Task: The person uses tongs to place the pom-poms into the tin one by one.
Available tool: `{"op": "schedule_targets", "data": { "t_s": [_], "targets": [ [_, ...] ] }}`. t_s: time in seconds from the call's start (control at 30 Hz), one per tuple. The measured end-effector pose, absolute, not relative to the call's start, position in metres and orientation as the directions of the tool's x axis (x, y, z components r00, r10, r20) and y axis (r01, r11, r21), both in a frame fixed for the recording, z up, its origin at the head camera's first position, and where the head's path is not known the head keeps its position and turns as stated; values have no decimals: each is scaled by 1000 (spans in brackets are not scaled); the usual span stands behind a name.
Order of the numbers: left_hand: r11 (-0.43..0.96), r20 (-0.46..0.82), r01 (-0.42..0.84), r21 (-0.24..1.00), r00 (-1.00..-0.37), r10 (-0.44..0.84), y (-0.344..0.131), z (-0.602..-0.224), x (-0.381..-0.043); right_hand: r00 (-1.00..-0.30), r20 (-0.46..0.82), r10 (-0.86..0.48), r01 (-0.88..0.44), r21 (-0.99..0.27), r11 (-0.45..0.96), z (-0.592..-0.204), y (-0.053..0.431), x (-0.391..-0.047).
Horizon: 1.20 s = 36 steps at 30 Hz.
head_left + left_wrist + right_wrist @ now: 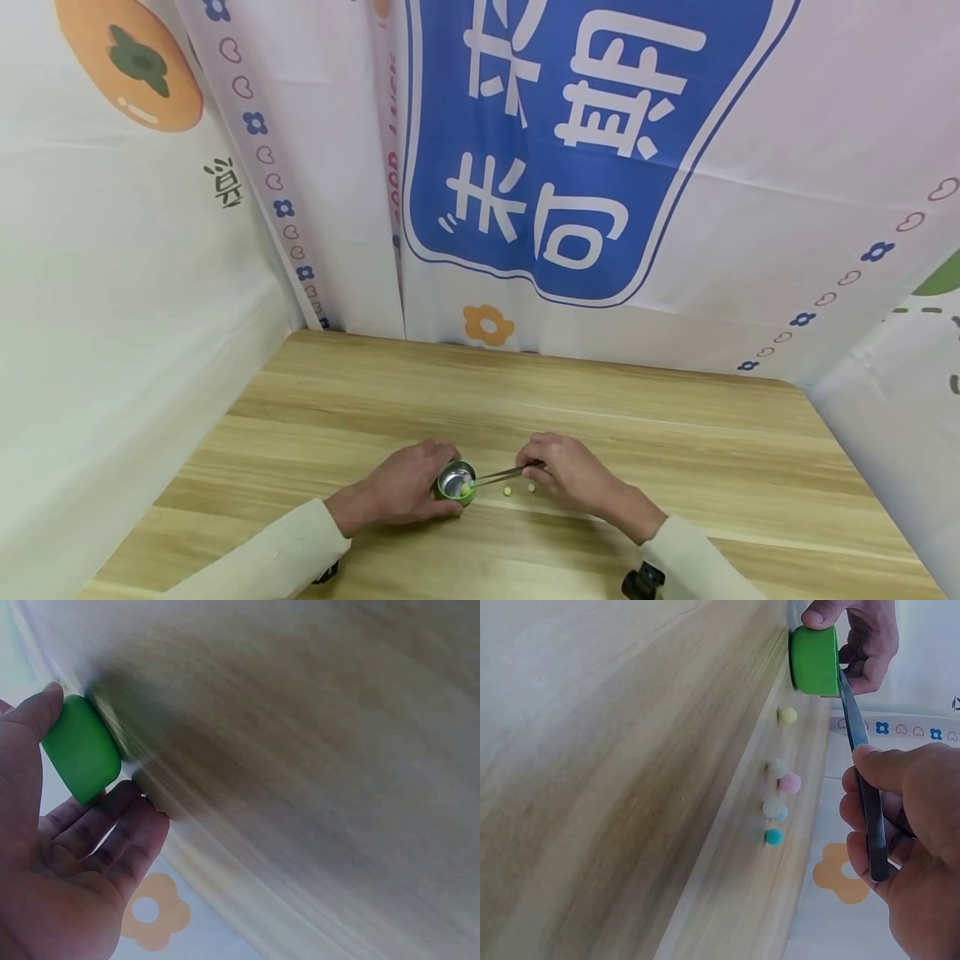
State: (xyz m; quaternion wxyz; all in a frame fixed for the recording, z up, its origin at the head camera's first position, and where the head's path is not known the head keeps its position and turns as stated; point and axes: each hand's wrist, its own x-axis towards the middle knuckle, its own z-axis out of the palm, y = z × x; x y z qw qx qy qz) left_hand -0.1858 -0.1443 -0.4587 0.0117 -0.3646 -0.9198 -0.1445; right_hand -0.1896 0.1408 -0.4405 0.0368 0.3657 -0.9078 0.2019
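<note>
A small round bowl (468, 498), green outside with shiny metal inside, stands on the wooden table with yellow and pale little balls (466, 489) in it. My left hand (408, 485) grips it from the left, the thumb on the near side and fingers round the far side. From the right, my right hand (566, 472) pinches dark metal tweezers (871, 814) between thumb and fingers. Their tips reach over the bowl's rim, beside the balls; the green wall hides them in the right wrist view.
Several loose pom-pom-like balls lie on the table right of the bowl: a yellow one (787, 715), a pink one (790, 783), a teal one (773, 837) and pale ones. Printed white cloth (337, 167) hangs behind the wooden table (600, 387) and along both sides.
</note>
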Motion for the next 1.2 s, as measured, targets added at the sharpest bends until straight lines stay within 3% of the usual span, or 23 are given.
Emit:
{"op": "schedule_targets", "data": {
  "t_s": [0.67, 1.2],
  "targets": [
    [698, 113, 666, 264, -740, 663, -144, -457, -185, -760, 210, -615, -647, -343, 682, -442, 149, -187],
    [700, 95, 661, 271, -742, 664, -145, -457, -185, -769, 210, -604, -629, -418, 655, -449, 164, -184]
  ]
}}
